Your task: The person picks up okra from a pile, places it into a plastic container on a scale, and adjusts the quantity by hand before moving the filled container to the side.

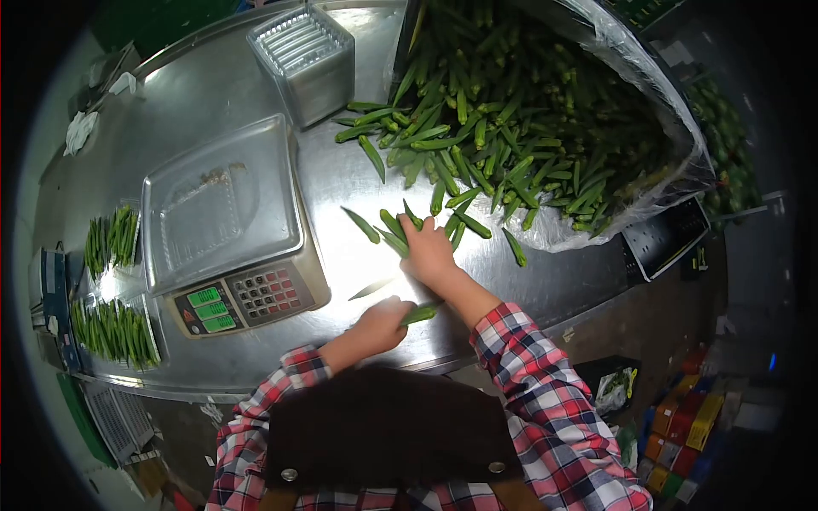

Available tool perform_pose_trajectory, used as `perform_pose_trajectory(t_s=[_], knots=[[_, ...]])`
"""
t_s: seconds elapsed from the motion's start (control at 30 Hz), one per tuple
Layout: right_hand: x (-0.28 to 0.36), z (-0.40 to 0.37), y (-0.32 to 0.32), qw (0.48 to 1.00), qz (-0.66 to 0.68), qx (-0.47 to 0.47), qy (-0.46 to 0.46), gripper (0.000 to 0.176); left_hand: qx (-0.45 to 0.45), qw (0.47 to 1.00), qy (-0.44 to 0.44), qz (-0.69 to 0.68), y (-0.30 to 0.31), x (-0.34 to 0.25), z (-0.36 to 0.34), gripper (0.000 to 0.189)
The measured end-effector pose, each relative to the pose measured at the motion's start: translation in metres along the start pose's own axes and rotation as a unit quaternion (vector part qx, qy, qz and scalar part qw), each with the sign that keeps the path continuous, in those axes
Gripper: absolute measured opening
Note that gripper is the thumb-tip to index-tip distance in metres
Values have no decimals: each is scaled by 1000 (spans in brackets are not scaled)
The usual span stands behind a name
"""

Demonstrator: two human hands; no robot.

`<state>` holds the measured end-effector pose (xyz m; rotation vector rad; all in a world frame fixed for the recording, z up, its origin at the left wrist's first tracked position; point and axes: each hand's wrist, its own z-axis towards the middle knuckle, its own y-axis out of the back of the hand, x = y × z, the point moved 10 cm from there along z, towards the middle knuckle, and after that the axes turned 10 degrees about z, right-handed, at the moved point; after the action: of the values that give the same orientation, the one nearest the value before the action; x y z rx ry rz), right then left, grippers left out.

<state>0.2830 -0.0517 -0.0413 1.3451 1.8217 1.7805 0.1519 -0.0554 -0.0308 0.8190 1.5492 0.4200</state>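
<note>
My left hand (379, 328) is closed around some okra (419, 315), low over the front of the steel table; the green ends stick out to its right. Ahead of it, my right hand (429, 251) has its fingers bent down onto okra pods (393, 225) lying on the table. One pod shows against its fingertips, though part of the grip is hidden under the hand. A few loose pods (360, 225) lie left of that hand. Behind it spreads a large heap of okra (511, 128), spilling from a crate lined with clear plastic (673, 72).
To the left stands a digital scale (256, 294) with a bare metal pan (221, 204). Stacked clear plastic trays (311, 85) stand behind it. Two trays of lined-up okra (115, 332) sit at the far left. The steel table (545, 294) has a rounded front edge close to me.
</note>
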Motion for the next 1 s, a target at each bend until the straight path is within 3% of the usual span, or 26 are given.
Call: perform_pose_trajectory(t_s=[0.03,0.1,0.13,0.2,0.27,0.33,0.43,0.53,0.57,0.67,0.73,0.8,0.87,0.93,1.0], knots=[[-2,-4,1,1000,7,-4,0,79,46,997,9,-53,9,-2,-10,35],[-5,-10,8,999,25,19,-17,81,40,983,49,-171,40,4,-30,38],[-7,-10,12,992,122,19,-5,82,35,971,70,-227,59,8,-41,40],[-9,-8,23,949,313,27,31,85,-26,980,109,-162,126,15,-66,45],[-13,-15,35,881,470,50,-25,89,-152,985,82,-31,204,28,-89,46],[-14,-13,54,896,443,5,-17,89,-256,951,82,151,265,48,-111,46],[21,-5,82,893,450,-7,-25,82,-265,907,124,303,300,97,-119,46],[81,10,105,916,400,13,24,79,-229,914,132,308,294,138,-123,49],[103,17,109,915,400,18,58,79,-221,921,143,287,292,143,-126,52],[166,40,110,911,373,47,173,77,-347,909,117,199,317,140,-158,55],[227,47,116,907,313,49,279,76,-420,882,186,104,330,171,-190,50],[269,61,95,923,205,78,317,75,-501,834,230,-14,333,197,-225,48],[318,63,70,915,154,157,339,75,-533,812,235,-40,326,213,-243,48],[365,63,41,890,51,156,425,75,-555,793,240,-75,321,212,-250,49],[386,63,20,864,-7,146,482,76,-537,810,230,-49,319,207,-244,51]])
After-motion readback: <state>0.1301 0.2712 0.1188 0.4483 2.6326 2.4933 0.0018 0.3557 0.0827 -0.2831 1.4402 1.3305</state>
